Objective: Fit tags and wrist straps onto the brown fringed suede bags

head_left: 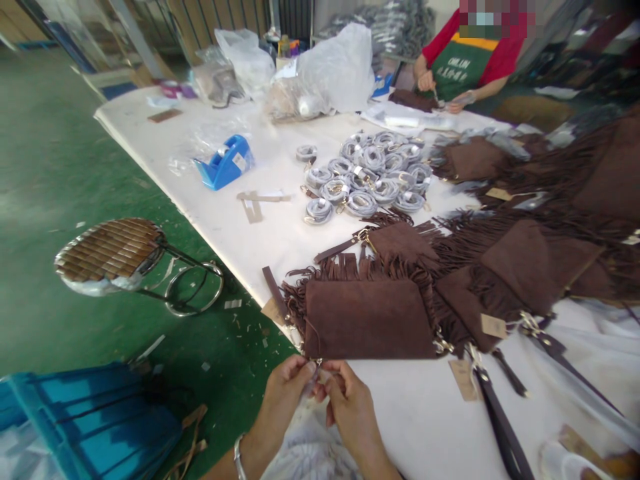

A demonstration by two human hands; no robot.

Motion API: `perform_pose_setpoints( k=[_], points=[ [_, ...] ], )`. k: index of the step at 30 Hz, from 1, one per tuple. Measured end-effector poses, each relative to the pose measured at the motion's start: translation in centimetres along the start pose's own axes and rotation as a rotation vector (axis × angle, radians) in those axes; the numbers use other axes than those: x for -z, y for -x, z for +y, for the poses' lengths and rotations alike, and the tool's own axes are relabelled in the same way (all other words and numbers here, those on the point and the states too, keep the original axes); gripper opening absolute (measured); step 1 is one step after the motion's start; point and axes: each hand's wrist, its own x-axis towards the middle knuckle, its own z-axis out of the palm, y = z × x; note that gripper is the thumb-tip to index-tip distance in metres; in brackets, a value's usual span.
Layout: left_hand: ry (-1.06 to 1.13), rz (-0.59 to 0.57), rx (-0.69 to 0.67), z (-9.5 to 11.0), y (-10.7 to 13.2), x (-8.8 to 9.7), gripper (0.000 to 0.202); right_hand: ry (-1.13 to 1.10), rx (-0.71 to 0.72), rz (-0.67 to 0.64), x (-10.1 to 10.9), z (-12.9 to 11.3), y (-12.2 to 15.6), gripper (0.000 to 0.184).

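A dark brown fringed suede bag lies flat at the table's near edge, its fringe spreading out on the far side. At its lower left corner, my left hand is closed in a pinch on the bag's zip pull, a small dark tab on a metal fitting. My right hand meets it there, thumb and fingers pinched on the same small pull, which the fingers mostly hide. Left of the bag are a brown wrist strap and a cardboard tag.
More fringed brown bags with straps and tags are heaped to the right. Coiled grey straps lie mid-table, near a blue tape dispenser. A stool and a blue crate stand left. Across the table, a co-worker handles something brown.
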Motion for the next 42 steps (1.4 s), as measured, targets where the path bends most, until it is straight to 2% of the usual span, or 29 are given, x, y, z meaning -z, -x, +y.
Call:
perform_pose_setpoints(
  k=[2, 6, 11, 21, 35, 42],
  points=[
    [0.050, 0.007, 0.035, 0.1, 0.0, -0.1, 0.038, 0.011, -0.018, 0.025, 0.2, 0.2, 0.1, 0.027],
    [0.134, -0.006, 0.061, 0.0, 0.2, -0.2, 0.034, -0.008, -0.036, -0.029, 0.2, 0.6, 0.2, 0.029],
    [0.226, -0.018, 0.131, 0.0, 0.4, -0.6, 0.037, -0.059, -0.001, 0.004, -0.3, 0.7, 0.0, 0.032],
    [0.236, 0.033, 0.258, 0.6, 0.8, -1.2, 0.035, 0.043, 0.017, 0.050, 0.0, 1.1, -0.4, 0.026],
    [0.199, 0.042, 0.231, 0.0, 0.9, -1.1, 0.040, 0.228, 0.090, 0.003, 0.9, 0.2, 0.2, 0.026],
    [0.232, 0.094, 0.285, 1.0, 1.1, -1.6, 0.032, 0.324, 0.166, 0.006, 1.0, -0.5, 0.1, 0.025]
  ],
)
